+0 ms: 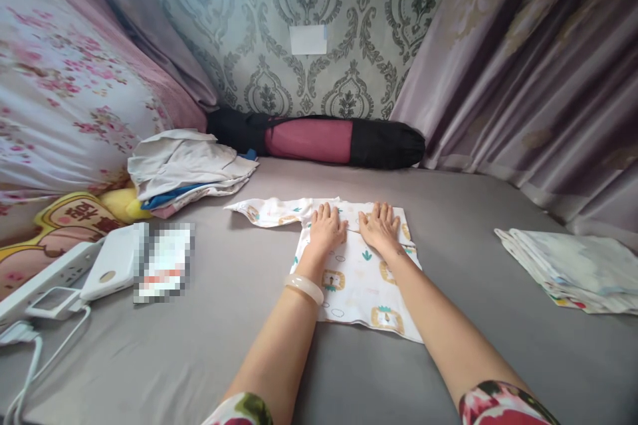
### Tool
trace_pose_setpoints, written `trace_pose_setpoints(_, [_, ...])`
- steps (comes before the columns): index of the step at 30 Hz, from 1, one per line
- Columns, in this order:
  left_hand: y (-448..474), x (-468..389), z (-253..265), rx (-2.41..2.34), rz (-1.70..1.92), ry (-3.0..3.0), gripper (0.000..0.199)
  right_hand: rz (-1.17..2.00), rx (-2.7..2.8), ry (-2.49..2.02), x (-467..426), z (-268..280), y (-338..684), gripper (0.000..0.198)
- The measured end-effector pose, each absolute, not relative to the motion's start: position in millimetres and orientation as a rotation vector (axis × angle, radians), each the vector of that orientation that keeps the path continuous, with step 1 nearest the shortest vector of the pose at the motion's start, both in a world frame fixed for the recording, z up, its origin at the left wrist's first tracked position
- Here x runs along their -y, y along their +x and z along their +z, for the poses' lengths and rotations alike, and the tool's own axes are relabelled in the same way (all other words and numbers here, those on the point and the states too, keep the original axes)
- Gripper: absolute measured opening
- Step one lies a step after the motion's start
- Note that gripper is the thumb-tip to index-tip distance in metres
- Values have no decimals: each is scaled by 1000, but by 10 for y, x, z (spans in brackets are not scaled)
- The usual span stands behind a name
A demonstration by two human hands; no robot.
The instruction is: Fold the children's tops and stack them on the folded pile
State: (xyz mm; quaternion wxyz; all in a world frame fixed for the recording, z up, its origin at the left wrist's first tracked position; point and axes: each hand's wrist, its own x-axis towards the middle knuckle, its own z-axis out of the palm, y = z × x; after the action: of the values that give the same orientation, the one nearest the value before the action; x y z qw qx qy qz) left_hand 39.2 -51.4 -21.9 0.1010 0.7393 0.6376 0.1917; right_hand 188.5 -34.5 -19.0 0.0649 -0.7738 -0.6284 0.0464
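1. Both hands are pressing flat on one printed baby garment point(356, 272) lying mid-bed point(448, 226): the left hand point(326, 226) and right hand point(381, 224) are resting side by side, fingers released and spread, gripping nothing.
2. The body is lying smooth, but one sleeve point(272, 211) is sticking out to the left, so the folding is looking partly done.
3. One folded stack point(573, 269) is sitting to the right, well apart.
4. One loose clothes heap point(187, 169) is waiting at the left, by the pillow.
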Motion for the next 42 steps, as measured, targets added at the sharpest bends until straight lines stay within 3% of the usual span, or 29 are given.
trace_pose_setpoints(6, [287, 410, -128, -1734, 994, 1903, 35, 44, 2027, -2150, 399, -86, 1641, 62])
trace_pose_setpoints(12, [164, 368, -45, -1710, 1193, 1503, 34, 245, 2352, -1866, 405, -16, 1272, 61])
trace_pose_setpoints(28, [-173, 329, 17, -1378, 1734, 816, 19, 428, 2354, -1896, 369, -18, 1178, 66])
trace_pose_setpoints(42, [-520, 326, 76, -1647, 1892, 723, 20, 429, 2424, -1690, 356, -28, 696, 62])
